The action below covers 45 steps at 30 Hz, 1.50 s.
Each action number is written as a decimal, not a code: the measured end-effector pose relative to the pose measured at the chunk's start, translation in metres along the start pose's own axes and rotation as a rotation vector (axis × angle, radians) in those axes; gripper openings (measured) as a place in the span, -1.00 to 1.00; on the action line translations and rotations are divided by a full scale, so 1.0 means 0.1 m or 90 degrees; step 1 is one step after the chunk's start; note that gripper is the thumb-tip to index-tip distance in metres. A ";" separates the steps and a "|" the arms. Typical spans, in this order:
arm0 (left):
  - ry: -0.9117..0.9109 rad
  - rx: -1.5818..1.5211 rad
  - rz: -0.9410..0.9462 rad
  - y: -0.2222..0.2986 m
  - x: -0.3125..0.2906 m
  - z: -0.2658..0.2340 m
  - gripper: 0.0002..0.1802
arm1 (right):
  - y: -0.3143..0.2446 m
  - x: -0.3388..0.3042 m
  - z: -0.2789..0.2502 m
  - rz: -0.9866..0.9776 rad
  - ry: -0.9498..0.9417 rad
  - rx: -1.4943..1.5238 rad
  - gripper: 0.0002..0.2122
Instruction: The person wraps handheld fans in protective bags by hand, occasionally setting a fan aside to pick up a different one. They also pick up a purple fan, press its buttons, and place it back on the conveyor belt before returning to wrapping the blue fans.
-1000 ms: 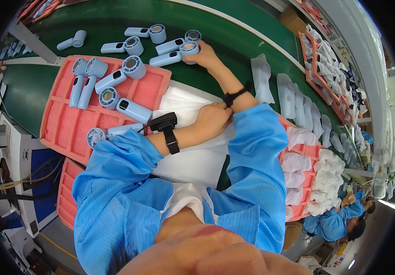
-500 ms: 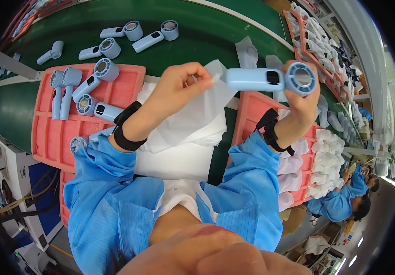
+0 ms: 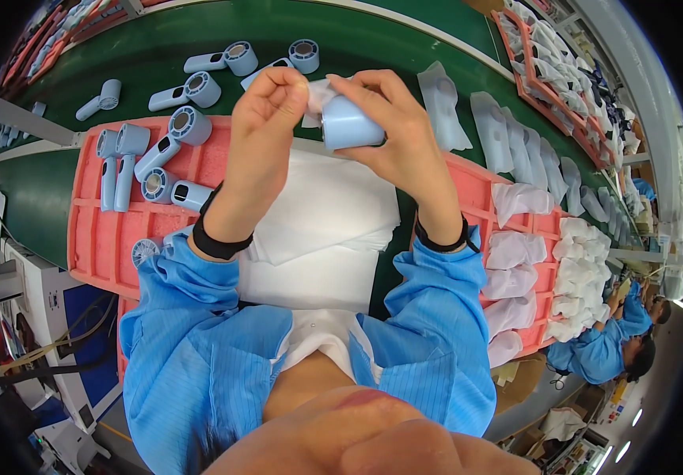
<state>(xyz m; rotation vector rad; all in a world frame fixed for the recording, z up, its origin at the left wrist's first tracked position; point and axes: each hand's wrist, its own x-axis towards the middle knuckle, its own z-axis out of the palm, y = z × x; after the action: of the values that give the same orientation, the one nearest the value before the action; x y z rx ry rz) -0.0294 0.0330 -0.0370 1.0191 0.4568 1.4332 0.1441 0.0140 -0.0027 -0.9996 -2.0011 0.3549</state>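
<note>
My right hand [image 3: 393, 127] grips a pale blue handheld fan [image 3: 349, 125] by its body, the end of it pointing toward me. My left hand [image 3: 266, 119] pinches a thin white bag [image 3: 315, 99] at the fan's far end. Both hands are raised above a stack of white bags [image 3: 325, 214] lying on the bench in front of me. A pink tray [image 3: 108, 241] on my left holds several more blue fans [image 3: 147, 162].
More blue fans [image 3: 234, 59] lie on the green conveyor belt [image 3: 373, 39] beyond. A pink tray [image 3: 543, 277] on my right holds bagged items [image 3: 515, 249]. White bagged pieces [image 3: 507, 131] line the belt. Another person in blue [image 3: 614, 344] works at the far right.
The fan, held out sideways half a second ago, is turned end-on toward me and brought to the centre. My left hand has come up to it with the white bag.
</note>
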 end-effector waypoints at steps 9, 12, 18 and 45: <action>-0.110 0.606 0.437 -0.09 -0.19 0.09 -0.60 | 0.11 0.02 0.22 -0.044 0.140 -0.166 -0.39; -0.064 0.629 0.312 0.00 -0.22 0.17 -0.56 | 0.20 0.01 0.35 -0.026 0.167 -0.188 -0.41; -0.051 0.723 0.192 0.02 -0.06 0.09 -0.50 | 0.09 -0.02 0.50 0.181 0.152 0.021 -0.46; 0.266 0.337 0.215 0.32 0.15 -0.30 -0.79 | 0.10 -0.03 0.04 0.294 -0.097 0.223 -0.67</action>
<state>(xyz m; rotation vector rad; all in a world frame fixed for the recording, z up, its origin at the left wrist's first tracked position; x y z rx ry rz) -0.0696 0.0510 -0.0229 1.2538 1.0476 1.8945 0.1474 0.0187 -0.0126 -1.2248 -1.7363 1.0200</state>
